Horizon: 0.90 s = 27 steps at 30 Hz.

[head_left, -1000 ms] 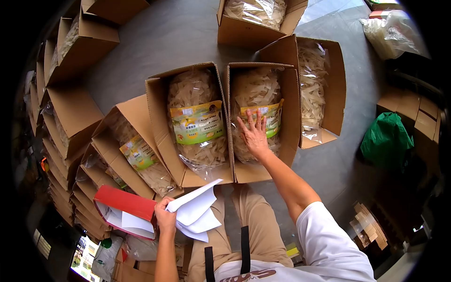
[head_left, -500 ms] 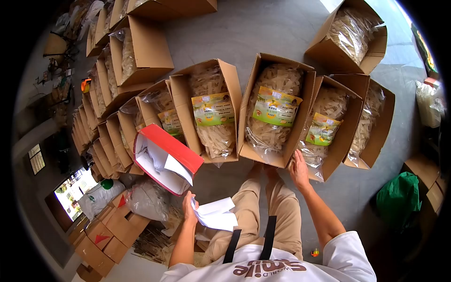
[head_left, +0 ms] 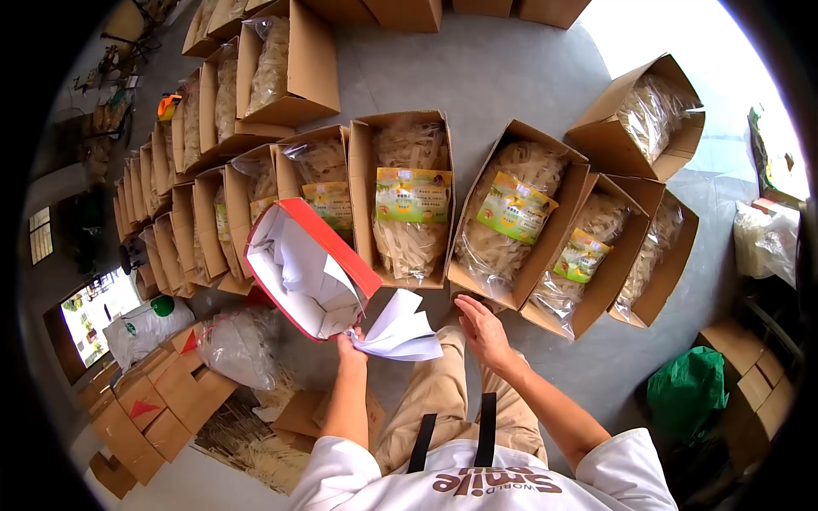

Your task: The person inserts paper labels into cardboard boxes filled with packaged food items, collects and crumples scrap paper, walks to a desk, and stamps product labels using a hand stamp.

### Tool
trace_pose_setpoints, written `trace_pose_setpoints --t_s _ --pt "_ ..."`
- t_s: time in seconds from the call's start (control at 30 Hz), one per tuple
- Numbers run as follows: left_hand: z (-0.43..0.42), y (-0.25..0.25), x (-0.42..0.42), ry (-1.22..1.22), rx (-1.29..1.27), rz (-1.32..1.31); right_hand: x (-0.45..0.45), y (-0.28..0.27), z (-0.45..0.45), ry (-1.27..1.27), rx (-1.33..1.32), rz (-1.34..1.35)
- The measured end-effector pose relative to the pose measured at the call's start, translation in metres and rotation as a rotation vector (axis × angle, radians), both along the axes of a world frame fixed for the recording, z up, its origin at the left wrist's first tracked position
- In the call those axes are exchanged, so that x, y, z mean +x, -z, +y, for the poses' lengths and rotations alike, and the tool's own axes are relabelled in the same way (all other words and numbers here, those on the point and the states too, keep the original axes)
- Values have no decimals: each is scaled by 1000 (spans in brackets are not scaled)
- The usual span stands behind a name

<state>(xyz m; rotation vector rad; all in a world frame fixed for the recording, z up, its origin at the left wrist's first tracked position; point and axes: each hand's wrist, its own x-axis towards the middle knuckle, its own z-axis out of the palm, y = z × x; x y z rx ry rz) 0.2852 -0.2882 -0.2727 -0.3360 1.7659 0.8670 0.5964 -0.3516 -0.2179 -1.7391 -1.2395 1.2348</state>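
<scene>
My left hand (head_left: pixel 352 347) is closed on a fan of white paper sheets (head_left: pixel 399 330) that spread to the right. Directly above it is an open red box (head_left: pixel 332 247) with a white inside, and its lower corner meets my fingers; whether they also grip it is hidden. More white paper (head_left: pixel 298 260) lies inside the box. My right hand (head_left: pixel 486 332) is open, fingers stretched out and holding nothing, just below the cartons. Closest to it is an open carton (head_left: pixel 520 294) holding a clear bag of pale flat strips, topped by a yellow-green printed packet (head_left: pixel 517 207).
Another carton (head_left: pixel 360 162) with a bag and packet stands left of it. Rows of filled cartons (head_left: pixel 311 68) run up the left side. More cartons (head_left: pixel 652 272) stand at right, near a green sack (head_left: pixel 686 390). Flattened cardboard (head_left: pixel 162 400) and plastic bags lie lower left.
My view has shifted. My left hand has risen with the sheets and the red box, which now shows more of its inside. My right hand has moved left, away from the carton's edge.
</scene>
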Motion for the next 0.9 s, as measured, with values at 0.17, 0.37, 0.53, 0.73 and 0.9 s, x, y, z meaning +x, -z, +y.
trace_pose_setpoints --t_s 0.17,0.37,0.53,0.73,0.9 --pt "-60 -36 23 159 74 -115 -15 -59 60 -98 -52 -7" --pt "-74 -79 136 329 -27 90 -11 -77 49 56 -295 -312" --pt "-75 -51 193 567 10 -153 68 -41 -21 500 -167 -354" --pt "-91 -22 267 972 -183 -215 152 -67 -77 743 -200 -592" --pt "-69 -66 298 1604 -282 -374 157 -92 -112 623 -338 -737"
